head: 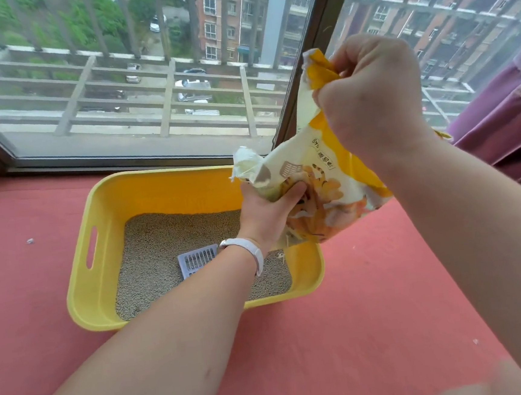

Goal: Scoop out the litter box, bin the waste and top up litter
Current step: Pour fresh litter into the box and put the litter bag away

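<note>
Overhead, both hands' fingers curled tight round litter bag [323, 173], tilted above yellow litter box [104, 230].

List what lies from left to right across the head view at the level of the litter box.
White scrap on the red surface → handle slot of the yellow litter box → grey scoop → left hand → litter bag → purple curtain.
</note>
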The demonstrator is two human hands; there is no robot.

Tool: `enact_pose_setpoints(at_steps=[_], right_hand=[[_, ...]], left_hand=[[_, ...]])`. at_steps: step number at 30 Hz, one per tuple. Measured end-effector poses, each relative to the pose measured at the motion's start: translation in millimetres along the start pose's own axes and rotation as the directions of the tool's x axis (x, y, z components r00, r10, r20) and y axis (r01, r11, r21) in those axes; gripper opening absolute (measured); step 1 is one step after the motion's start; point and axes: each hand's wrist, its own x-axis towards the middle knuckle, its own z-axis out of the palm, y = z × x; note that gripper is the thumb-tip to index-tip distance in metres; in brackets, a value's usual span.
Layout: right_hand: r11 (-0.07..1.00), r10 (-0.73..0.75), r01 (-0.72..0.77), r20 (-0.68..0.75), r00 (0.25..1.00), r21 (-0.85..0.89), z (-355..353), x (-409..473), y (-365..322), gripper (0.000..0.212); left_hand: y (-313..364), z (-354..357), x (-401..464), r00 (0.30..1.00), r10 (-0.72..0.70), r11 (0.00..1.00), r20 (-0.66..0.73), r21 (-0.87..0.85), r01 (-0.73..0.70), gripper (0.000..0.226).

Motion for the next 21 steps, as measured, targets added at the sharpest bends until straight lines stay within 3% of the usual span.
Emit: enact_pose_setpoints(at_steps=[10, 14, 21], right_hand=[[0.999, 0.031, -0.029, -0.045, 0.999, 0.046, -10, 8, 6, 0.006], [0.997, 0.029, -0.024, -0.077, 0.997, 0.073, -19, 13, 4, 0.007], [0.995, 0.019, -0.007, -0.125, 0.992, 0.097, -25, 13, 3, 0.009]], left_hand=[[12, -11, -4, 0.997, 0.078, 0.993, 0.004, 0.089, -0.078, 0.079], [18, -12, -3, 0.995, 0.098, 0.986, 0.020, 0.131, -0.100, 0.091], [22, -16, -1, 0.993, 0.109, 0.956, 0.052, 0.269, -0.120, 0.084]])
